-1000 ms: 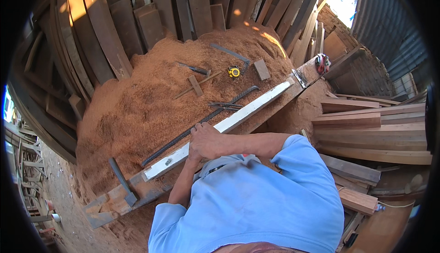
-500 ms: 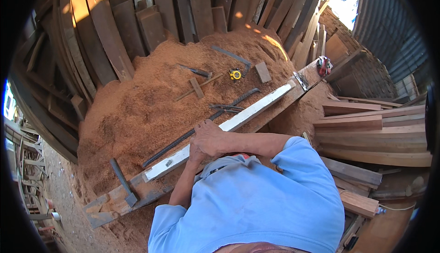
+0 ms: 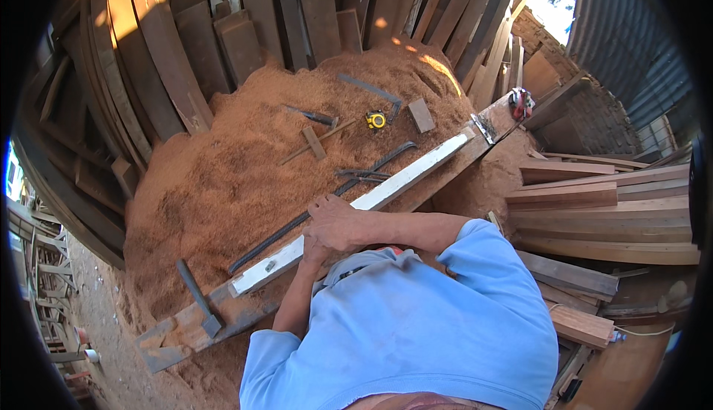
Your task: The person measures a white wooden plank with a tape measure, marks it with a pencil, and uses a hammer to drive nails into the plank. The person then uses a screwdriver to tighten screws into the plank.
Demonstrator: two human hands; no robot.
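Observation:
A long white-painted timber lies slantwise on a wider wooden plank. My right hand is closed over the timber's middle, its fingers bent across the far edge. Just below it, my left hand is pressed close at the same spot, its fingers hidden by the right. Whatever they grip is out of sight. Beyond the hands, a dark metal bar with a hooked far end runs beside the timber, with pincers across it. A small metal piece sits on the timber's near end.
A hammer rests on the plank's left end. On the sawdust heap lie a yellow tape measure, a metal square, a chisel, a wooden marking gauge and a wood block. Stacked boards stand right.
The whole view has shifted slightly, so the bench and tools appear a little further left. My hands stay together at the same place on the white timber.

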